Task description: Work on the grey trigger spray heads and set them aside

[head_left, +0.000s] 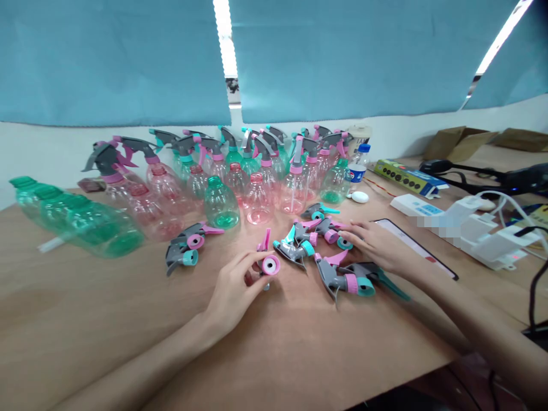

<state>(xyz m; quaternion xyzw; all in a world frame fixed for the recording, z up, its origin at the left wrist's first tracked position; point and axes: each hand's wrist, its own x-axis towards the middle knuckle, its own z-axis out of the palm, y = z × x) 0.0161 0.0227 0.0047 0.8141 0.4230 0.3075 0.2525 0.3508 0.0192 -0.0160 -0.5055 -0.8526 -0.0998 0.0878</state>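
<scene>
My left hand [237,284] is closed round a grey and pink spray trigger head [270,265], its pink collar facing me. My right hand [374,245] reaches over the pile with fingers stretched out, the tips at a spray head with a teal collar [345,243]; whether they press on it I cannot tell. Between and below the hands lie several loose spray heads, among them a grey and teal one [295,251] and a grey one with a pink collar [338,279]. Two more, one with a teal collar [188,258], lie left of my left hand.
Behind stand several pink and green bottles, some with spray heads fitted, others open-necked like the green bottle [221,202]. Green bottles [103,228] lie at left. A phone [417,251], a white power strip [466,225], a Pepsi bottle [357,165] and a yellow-green box [405,177] are at right.
</scene>
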